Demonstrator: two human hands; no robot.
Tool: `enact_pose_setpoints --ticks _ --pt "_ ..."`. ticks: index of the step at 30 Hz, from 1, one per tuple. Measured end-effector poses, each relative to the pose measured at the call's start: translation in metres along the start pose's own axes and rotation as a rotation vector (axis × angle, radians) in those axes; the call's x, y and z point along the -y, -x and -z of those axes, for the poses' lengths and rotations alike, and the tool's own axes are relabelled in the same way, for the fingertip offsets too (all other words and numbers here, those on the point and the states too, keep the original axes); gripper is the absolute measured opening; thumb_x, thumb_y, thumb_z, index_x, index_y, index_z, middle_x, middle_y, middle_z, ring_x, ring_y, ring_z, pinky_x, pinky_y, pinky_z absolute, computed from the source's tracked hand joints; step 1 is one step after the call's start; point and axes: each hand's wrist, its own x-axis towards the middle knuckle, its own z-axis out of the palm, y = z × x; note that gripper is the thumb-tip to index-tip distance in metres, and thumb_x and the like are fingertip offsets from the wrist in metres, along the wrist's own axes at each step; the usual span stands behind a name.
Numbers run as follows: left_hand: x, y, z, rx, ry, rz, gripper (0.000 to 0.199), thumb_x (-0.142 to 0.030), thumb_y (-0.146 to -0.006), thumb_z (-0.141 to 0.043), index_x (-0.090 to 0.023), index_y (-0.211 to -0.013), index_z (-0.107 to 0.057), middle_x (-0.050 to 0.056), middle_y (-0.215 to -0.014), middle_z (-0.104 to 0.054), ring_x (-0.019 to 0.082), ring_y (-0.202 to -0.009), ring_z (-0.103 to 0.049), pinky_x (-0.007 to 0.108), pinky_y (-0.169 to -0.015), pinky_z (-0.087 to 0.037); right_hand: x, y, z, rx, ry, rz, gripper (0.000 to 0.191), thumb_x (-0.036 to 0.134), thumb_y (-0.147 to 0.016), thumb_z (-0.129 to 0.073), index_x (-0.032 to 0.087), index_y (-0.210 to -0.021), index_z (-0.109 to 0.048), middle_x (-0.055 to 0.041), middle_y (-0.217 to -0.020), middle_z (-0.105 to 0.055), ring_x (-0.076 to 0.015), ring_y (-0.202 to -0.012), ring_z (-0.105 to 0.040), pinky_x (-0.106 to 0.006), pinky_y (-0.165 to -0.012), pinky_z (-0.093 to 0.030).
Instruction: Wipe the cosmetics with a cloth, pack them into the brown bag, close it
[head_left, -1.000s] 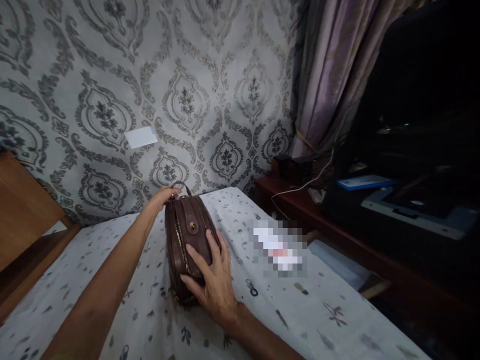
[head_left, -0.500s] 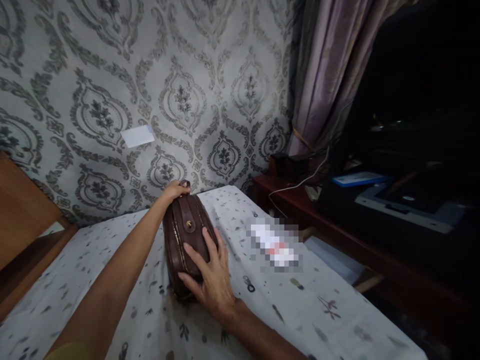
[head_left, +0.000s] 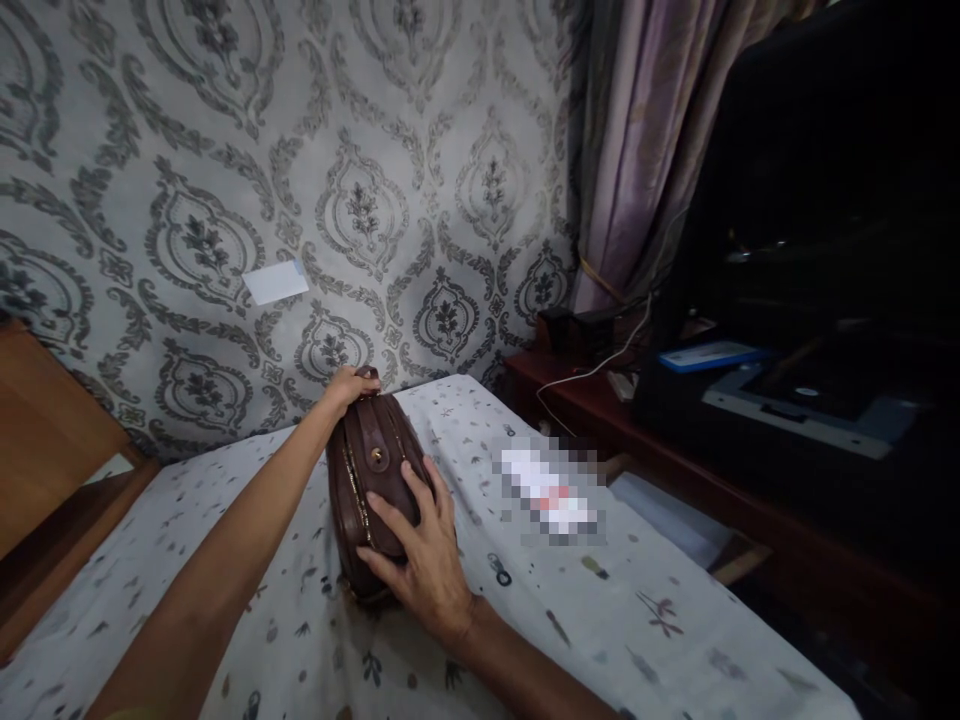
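A dark brown bag [head_left: 375, 430] with gold zips and a round gold clasp rests on the patterned white sheet [head_left: 480, 620]. At its far end my left hand [head_left: 347, 388] has its fingers closed around the bag's strap or handle. Spread fingers of my right hand [head_left: 427, 560] lie flat on the near right part of the bag's top, beside a zip. The underside of the bag is hidden.
A pixelated white and red item [head_left: 551, 490] lies on the sheet to the right. Beyond it stands a dark red table [head_left: 585, 385] with a cable. A wooden board [head_left: 56, 430] is at the left, and patterned wall [head_left: 367, 210] behind.
The view has shifted slightly. Both hands keep their places on the bag, with no clear movement of either.
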Motion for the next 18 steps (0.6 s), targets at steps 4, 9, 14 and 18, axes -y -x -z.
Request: enact_pose_setpoints --ticks 4,9,14,18 --pt "-0.007 0.008 0.0 0.007 0.067 0.003 0.03 -0.036 -0.052 -0.082 -0.017 -0.065 -0.062 0.003 -0.066 -0.068 0.019 -0.067 -0.064 0.027 -0.062 -0.045 0.0 0.0 -0.001 -0.002 -0.005 -0.002 0.047 0.037 -0.081 -0.077 0.028 -0.125 -0.065 -0.0124 -0.15 -0.035 -0.04 -0.145 -0.025 -0.064 -0.108 -0.042" --pt "-0.011 0.017 0.002 0.047 0.089 0.021 0.035 -0.041 -0.051 -0.083 -0.016 -0.068 -0.065 0.003 -0.064 -0.067 0.017 -0.058 -0.059 0.027 -0.055 -0.042 0.0 0.0 -0.001 0.011 -0.005 -0.004 0.048 0.037 -0.08 -0.078 0.028 -0.125 -0.064 -0.0126 -0.151 -0.034 -0.0404 -0.145 -0.025 -0.065 -0.108 -0.041" --pt "-0.008 0.021 0.008 0.091 0.075 0.014 0.038 -0.046 -0.052 -0.082 -0.017 -0.067 -0.064 -0.001 -0.057 -0.061 0.015 -0.052 -0.053 0.026 -0.052 -0.039 0.0 0.0 -0.001 0.006 0.005 -0.016 0.049 0.035 -0.08 -0.078 0.028 -0.126 -0.064 -0.0119 -0.152 -0.033 -0.0397 -0.145 -0.025 -0.063 -0.11 -0.04" --pt "-0.003 0.023 0.02 0.107 0.055 -0.016 0.036 -0.046 -0.054 -0.079 -0.017 -0.071 -0.067 0.001 -0.068 -0.066 0.016 -0.063 -0.058 0.024 -0.057 -0.04 -0.001 0.0 -0.002 0.004 -0.013 -0.013 0.049 0.035 -0.08 -0.078 0.029 -0.126 -0.064 -0.0116 -0.153 -0.031 -0.0395 -0.146 -0.024 -0.063 -0.11 -0.04"
